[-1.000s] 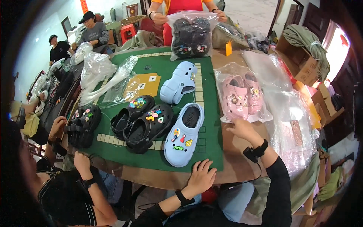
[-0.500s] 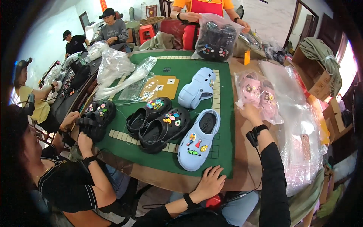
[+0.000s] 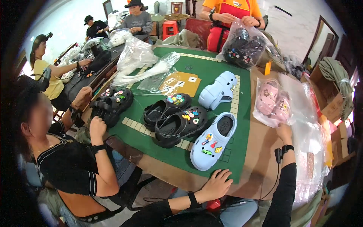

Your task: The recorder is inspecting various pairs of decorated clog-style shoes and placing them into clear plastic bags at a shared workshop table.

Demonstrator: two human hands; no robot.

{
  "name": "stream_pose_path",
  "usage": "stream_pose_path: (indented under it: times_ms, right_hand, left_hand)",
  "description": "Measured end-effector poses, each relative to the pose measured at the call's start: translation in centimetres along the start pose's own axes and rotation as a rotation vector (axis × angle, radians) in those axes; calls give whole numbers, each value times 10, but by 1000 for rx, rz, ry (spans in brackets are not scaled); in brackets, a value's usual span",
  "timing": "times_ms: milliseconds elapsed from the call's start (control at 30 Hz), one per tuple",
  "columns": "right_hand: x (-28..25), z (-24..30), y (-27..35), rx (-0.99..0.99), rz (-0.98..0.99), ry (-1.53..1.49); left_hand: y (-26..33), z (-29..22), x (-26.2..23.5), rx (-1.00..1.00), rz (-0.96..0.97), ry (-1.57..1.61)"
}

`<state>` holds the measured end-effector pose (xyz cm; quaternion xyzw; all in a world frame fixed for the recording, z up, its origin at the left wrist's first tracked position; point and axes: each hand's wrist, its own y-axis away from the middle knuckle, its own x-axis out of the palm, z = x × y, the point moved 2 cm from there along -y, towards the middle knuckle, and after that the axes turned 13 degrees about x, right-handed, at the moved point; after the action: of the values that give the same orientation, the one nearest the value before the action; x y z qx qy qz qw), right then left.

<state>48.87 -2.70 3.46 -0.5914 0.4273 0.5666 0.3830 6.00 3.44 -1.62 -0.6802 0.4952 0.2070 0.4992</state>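
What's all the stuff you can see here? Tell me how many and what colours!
Table: 1, brown, in front
Mat: 1, green, on the table
Blue clogs: 2, light blue, on the mat
Black clogs: 2, black, mid-mat
People: 5, wearing orange, grey, yellow or black, beyond and left
Other black clogs: count unclear, black, at the left person's hands
Bagged clogs: count unclear, black, far side
Pink clogs: 2, pink, bagged, table's right
Plastic bags: several, clear, mat's far left and table's right
Stool: 1, red, back
Boxes: several, brown, far right
Left hand: 1, bare, near mat edge
Right hand: 1, bare, by pink clogs
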Motion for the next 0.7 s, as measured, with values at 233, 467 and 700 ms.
stream_pose_path:
  times_ms: [233, 467, 700]
  right_hand:
    - [29, -11, 10, 145, -10, -50]
    - [25, 3, 29, 176, -22, -45]
    - [24, 33, 74, -210, 154, -37]
  left_hand:
    - [0, -1, -2, 13, 13, -2]
    - [0, -1, 1, 16, 6, -18]
    - [1, -2, 3, 40, -2, -67]
